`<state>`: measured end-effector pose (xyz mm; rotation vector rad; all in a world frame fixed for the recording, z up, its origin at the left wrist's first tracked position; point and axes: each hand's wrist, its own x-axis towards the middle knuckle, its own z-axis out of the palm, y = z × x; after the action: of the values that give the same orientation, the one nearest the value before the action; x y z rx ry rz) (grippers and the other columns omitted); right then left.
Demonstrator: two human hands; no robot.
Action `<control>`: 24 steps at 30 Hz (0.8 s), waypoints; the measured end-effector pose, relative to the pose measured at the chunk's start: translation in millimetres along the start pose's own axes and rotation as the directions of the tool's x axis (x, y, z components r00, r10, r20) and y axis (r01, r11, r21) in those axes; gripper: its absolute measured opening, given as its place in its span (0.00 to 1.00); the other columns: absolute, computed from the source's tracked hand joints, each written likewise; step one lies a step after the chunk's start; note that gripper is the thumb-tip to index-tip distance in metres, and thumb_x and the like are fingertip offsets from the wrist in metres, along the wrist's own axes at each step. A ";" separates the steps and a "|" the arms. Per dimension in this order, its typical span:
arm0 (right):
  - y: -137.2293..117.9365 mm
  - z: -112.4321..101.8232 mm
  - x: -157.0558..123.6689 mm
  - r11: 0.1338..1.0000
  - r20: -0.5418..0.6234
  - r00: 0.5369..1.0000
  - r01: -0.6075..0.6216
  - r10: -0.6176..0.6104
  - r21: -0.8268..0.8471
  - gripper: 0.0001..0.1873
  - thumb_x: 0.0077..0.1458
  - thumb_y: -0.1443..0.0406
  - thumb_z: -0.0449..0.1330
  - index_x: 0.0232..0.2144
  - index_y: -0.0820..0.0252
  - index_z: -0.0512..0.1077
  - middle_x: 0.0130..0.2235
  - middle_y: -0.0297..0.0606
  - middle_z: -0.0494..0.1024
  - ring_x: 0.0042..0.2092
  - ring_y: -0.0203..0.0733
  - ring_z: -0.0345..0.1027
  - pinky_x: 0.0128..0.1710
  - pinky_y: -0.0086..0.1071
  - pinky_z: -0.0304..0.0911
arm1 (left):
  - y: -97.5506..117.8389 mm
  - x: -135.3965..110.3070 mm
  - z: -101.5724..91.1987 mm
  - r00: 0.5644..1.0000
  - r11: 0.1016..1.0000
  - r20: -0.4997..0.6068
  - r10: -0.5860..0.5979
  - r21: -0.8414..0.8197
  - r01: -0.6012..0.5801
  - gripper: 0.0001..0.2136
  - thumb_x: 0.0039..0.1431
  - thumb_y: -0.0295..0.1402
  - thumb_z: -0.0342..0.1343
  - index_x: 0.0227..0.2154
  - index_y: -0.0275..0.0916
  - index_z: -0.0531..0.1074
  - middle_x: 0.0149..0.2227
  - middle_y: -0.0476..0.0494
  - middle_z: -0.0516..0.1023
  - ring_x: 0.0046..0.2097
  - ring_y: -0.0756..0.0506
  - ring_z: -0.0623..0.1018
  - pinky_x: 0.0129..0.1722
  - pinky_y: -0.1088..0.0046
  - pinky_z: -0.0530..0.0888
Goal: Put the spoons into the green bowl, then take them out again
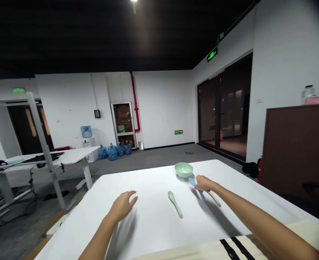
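Note:
My right hand [203,183] grips a blue spoon [192,181] above the right side of the white table, its fingers closed round the middle. Just beyond it stands a light green bowl [183,175]. A cream-coloured utensil handle [215,199] shows below my right hand; its other end is hidden by the hand. Between my two hands a pale green spoon [175,206] lies flat, bowl end pointing away from me. My left hand [122,206] hovers over the left part of the table with thumb and fingers apart, holding nothing.
The white table [148,231] has rounded far corners. Cream cloth with black stripes [192,251] lies along its near edge. A brown cabinet [297,144] stands at right. To the left are another desk [75,156], a metal post [42,133] and several blue water jugs [112,152].

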<state>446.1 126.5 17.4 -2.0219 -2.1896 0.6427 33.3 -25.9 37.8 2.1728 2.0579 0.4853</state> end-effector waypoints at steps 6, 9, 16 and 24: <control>-15.2 20.4 3.4 1.000 0.051 0.999 0.006 -0.005 -0.018 0.04 0.43 0.68 0.62 0.23 0.65 0.72 0.22 0.38 0.75 0.20 0.35 0.64 0.22 0.30 0.62 | -1.0 -1.8 -1.5 1.000 1.000 -0.008 -0.007 0.013 0.007 0.27 0.64 0.48 0.42 0.57 0.38 0.71 0.59 0.40 0.74 0.62 0.39 0.71 0.60 0.64 0.66; -15.6 29.4 4.7 0.999 0.062 0.998 -0.003 0.006 -0.051 0.04 0.44 0.68 0.62 0.23 0.65 0.71 0.21 0.38 0.74 0.19 0.36 0.64 0.23 0.31 0.63 | -1.2 -1.9 -1.6 1.000 1.000 -0.014 -0.010 0.010 0.010 0.27 0.64 0.48 0.43 0.57 0.39 0.71 0.59 0.40 0.74 0.62 0.39 0.71 0.60 0.64 0.66; -14.6 39.0 -2.5 0.992 0.063 0.998 0.010 -0.002 -0.125 0.06 0.43 0.68 0.63 0.20 0.63 0.70 0.19 0.40 0.73 0.23 0.43 0.69 0.26 0.34 0.66 | -1.6 -1.7 -0.5 1.000 1.000 -0.014 -0.011 0.000 0.010 0.27 0.64 0.49 0.42 0.57 0.39 0.71 0.59 0.40 0.74 0.62 0.38 0.71 0.60 0.63 0.66; -17.0 40.7 -9.4 0.993 0.068 0.998 0.022 -0.014 -0.118 0.06 0.45 0.68 0.63 0.20 0.61 0.71 0.20 0.41 0.73 0.25 0.46 0.71 0.26 0.38 0.67 | -3.1 -1.2 0.3 1.000 1.000 -0.023 -0.011 -0.007 0.011 0.26 0.63 0.49 0.43 0.56 0.39 0.72 0.60 0.41 0.74 0.62 0.38 0.70 0.60 0.62 0.66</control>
<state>417.3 107.1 -11.4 -2.0628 -2.3337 0.6002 30.4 -26.8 36.4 2.1613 2.0750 0.5182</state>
